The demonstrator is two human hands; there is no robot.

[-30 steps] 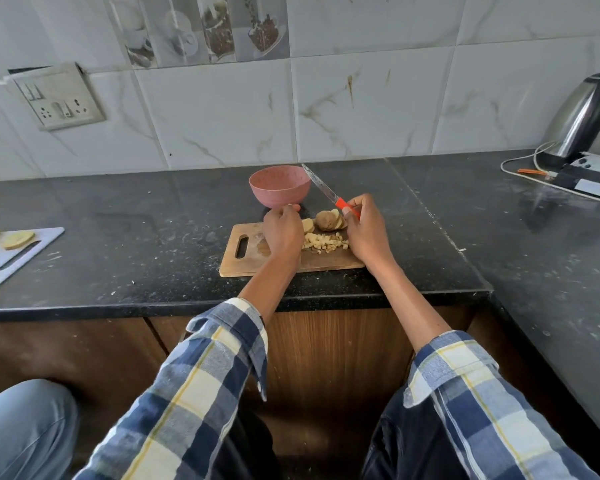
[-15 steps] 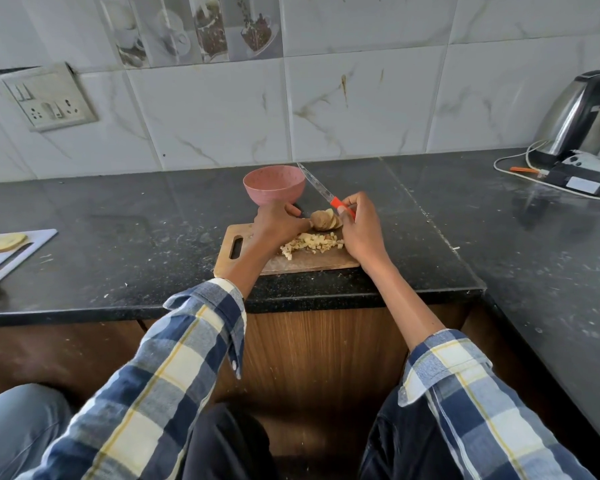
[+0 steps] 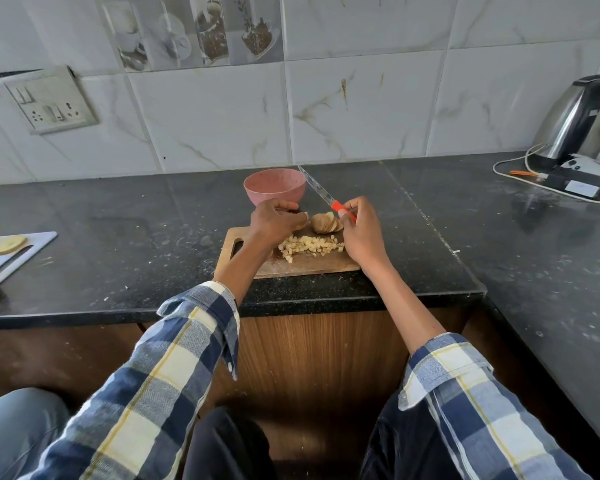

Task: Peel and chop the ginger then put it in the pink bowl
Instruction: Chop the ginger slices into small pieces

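A wooden cutting board (image 3: 302, 265) lies near the counter's front edge. On it are a pile of small ginger cubes (image 3: 309, 247) and, behind them, a ginger piece cut into slices (image 3: 324, 224). The pink bowl (image 3: 274, 184) stands just behind the board and looks empty. My left hand (image 3: 272, 221) hovers at the board's far edge, left of the sliced piece, with its fingers curled round a pale ginger slice. My right hand (image 3: 361, 235) grips the red-handled knife (image 3: 340, 211), whose blade points up and away to the left, past the bowl.
A white board (image 3: 21, 251) with pale slices sits at the far left of the black counter. At the far right are a steel kettle (image 3: 582, 116), its cable and a small device. A socket panel (image 3: 51, 100) hangs on the tiled wall. A knee shows at the lower left.
My left hand has lifted off the chopped pile and drawn back toward the bowl, which uncovered the cubes. My right hand and the knife have barely moved.
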